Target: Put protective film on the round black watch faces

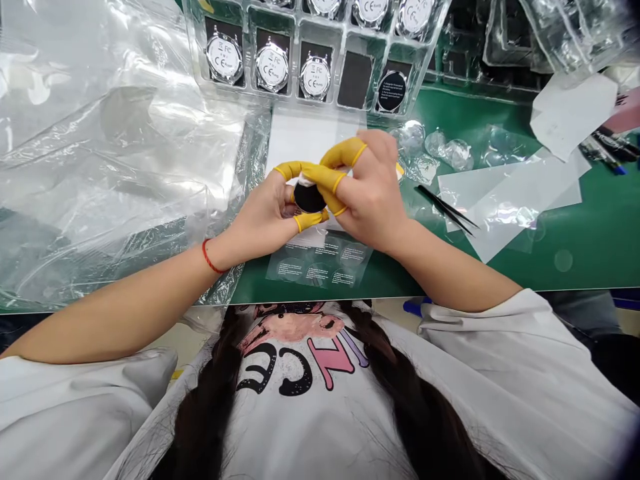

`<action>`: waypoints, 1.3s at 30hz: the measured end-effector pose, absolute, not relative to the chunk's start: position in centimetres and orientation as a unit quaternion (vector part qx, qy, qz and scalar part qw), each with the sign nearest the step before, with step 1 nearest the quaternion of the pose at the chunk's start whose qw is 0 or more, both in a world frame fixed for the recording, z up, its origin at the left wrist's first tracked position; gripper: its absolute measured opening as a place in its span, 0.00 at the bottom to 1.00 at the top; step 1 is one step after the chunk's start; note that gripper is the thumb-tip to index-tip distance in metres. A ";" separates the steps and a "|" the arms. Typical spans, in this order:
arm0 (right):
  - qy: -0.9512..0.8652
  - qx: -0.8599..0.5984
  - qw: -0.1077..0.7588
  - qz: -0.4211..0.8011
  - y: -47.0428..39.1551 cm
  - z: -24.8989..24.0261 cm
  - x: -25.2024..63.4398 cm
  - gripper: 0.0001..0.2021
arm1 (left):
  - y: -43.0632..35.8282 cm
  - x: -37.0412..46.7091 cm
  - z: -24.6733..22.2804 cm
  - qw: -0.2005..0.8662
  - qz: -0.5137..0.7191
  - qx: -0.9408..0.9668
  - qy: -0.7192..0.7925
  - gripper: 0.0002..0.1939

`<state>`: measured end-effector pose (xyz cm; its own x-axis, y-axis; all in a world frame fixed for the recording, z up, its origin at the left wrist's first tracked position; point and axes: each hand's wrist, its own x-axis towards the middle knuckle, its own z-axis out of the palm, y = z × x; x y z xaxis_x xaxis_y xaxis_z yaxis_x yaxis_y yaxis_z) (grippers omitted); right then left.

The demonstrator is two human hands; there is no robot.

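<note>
Between both hands, over a white sheet (290,137), is a round watch case (309,197) with its black face turned up. My left hand (265,210), wearing yellow finger cots, grips the case by its edge. My right hand (367,190), also in yellow finger cots, pinches a small white cloth or tissue (305,181) against the top of the face. Just below the hands lies a clear sheet of round printed films (320,265). Beyond them, a clear plastic tray (295,30) holds several watch cases, most with silver backs up and one with its dark face up.
Black tweezers (447,210) rest to the right on translucent sheets (520,200). Crumpled round clear films (450,152) lie behind them. Plastic bags (150,153) cover the left side of the green mat (595,233). Pens (607,150) and more trays (505,40) are at the far right.
</note>
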<state>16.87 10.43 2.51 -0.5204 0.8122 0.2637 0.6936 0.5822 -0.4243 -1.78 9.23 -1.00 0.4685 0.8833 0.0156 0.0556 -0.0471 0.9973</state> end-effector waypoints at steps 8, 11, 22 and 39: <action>-0.852 -0.404 0.235 0.237 10.7 2.6 17.3 0.11 | 9.6 -2.3 -1.6 0.582 0.375 0.621 0.368 0.33; -0.851 -0.392 0.265 0.227 11.5 2.4 18.8 0.13 | 9.6 -2.3 -0.9 0.570 0.387 0.620 0.377 0.34; -0.817 -0.490 0.281 0.121 11.6 3.4 18.4 0.15 | 9.2 -2.2 -0.2 0.562 0.380 0.632 0.374 0.34; -0.756 -0.497 0.266 0.334 11.0 4.6 20.0 0.07 | 9.2 -2.3 -0.1 0.505 0.443 0.627 0.394 0.32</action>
